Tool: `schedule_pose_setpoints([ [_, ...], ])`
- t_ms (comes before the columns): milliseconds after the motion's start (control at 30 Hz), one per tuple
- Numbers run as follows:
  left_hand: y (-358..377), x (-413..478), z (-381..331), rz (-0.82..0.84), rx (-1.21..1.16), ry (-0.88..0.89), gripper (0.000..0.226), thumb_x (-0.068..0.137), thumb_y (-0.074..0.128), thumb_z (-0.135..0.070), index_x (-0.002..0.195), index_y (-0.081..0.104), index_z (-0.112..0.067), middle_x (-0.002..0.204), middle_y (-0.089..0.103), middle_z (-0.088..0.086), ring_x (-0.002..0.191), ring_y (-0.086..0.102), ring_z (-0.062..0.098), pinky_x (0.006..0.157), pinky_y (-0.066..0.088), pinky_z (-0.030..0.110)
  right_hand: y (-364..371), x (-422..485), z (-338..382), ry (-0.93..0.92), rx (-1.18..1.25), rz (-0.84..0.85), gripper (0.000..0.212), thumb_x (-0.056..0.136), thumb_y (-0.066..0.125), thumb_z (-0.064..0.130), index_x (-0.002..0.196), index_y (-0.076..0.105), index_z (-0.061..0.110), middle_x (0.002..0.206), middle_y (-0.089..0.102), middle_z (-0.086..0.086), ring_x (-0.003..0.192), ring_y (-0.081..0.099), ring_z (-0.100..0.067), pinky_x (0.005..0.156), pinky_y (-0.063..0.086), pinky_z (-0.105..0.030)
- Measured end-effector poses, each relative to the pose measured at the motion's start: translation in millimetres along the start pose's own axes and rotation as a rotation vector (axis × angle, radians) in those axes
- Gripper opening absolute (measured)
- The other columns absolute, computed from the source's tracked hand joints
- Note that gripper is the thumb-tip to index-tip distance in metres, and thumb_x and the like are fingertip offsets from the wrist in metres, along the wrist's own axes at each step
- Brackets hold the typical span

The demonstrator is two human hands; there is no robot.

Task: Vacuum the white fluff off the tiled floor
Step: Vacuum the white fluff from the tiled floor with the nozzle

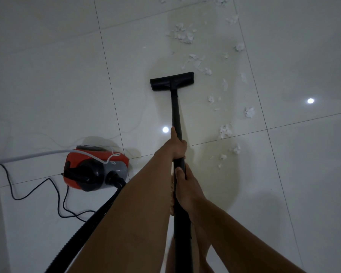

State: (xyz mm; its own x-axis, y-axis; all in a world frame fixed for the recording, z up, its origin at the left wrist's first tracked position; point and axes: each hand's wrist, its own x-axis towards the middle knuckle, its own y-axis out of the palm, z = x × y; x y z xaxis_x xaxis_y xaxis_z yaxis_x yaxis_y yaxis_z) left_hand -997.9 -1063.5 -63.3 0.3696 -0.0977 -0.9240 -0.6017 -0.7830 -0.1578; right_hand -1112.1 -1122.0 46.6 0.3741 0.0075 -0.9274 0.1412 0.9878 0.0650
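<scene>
The lower end of the black wand (175,111) runs off the bottom edge, and the forearms cover part of it. The left hand (177,145) grips the wand higher up, fingers wrapped round the tube. The right hand (186,185) clamps it just below, thumb on top, while its other fingers are hidden behind the tube. Something pale shows between the left forearm and the wand, but it is too dim to identify. The floor head (172,81) lies flat on the tiled floor (47,75), with the white fluff (183,34) scattered ahead of it and down its right side as far as the hands. The nearest scraps lie just beside the head's right corner, and the farthest clumps are cut off by the top edge. To the left stands the red canister (96,168), closed, so what it holds cannot be seen. Its ribbed hose (98,213) passes under the left forearm and leaves at the bottom edge. A black cord (37,186) loops over the tiles beside it, and a white cable (28,154) crosses the canister's top and exits left.
</scene>
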Motion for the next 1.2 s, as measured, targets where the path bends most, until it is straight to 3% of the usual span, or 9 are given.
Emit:
schedule_pose_setpoints([
  [200,-21.0,14.7,-21.6,-0.014,0.033,-0.002,0.082,0.111,0.04,-0.026,0.161,-0.023,-0.038,0.135,0.059,0.021,0.1,0.07,0.03,0.102,0.058,0.05,8.9,22.3,23.9,0.034,0.044,0.005,0.023,0.105,0.036,0.043,0.12,0.051,0.036,0.066,0.055,-0.014,0.044,0.054,-0.022,0.046,0.05,-0.03],
  [367,-38.7,29.7,-36.1,-0.017,0.081,-0.01,0.083,0.11,0.039,-0.029,0.159,-0.026,-0.039,0.129,0.064,0.021,0.112,0.07,0.037,0.104,0.056,0.05,13.8,36.1,45.1,0.028,0.029,0.003,0.029,0.105,0.034,0.047,0.132,0.041,0.053,0.067,0.057,-0.014,0.044,0.056,-0.02,0.046,0.051,-0.027],
  [667,-69.8,54.3,-58.6,-0.035,0.069,-0.004,0.083,0.11,0.039,-0.029,0.159,-0.027,-0.039,0.124,0.066,0.022,0.11,0.071,0.037,0.102,0.057,0.05,27.2,56.8,82.3,0.038,0.081,0.053,0.031,0.106,0.032,0.045,0.136,0.04,0.048,0.075,0.052,-0.017,0.045,0.051,-0.017,0.044,0.05,-0.027],
  [1200,-100.5,87.0,-75.8,-0.047,0.107,0.008,0.083,0.11,0.038,-0.032,0.157,-0.029,-0.04,0.125,0.067,0.02,0.11,0.072,0.036,0.104,0.056,0.049,44.9,88.9,110.3,0.031,0.054,-0.002,0.034,0.106,0.032,0.046,0.139,0.038,0.043,0.073,0.053,-0.016,0.045,0.052,-0.016,0.044,0.051,-0.027],
])
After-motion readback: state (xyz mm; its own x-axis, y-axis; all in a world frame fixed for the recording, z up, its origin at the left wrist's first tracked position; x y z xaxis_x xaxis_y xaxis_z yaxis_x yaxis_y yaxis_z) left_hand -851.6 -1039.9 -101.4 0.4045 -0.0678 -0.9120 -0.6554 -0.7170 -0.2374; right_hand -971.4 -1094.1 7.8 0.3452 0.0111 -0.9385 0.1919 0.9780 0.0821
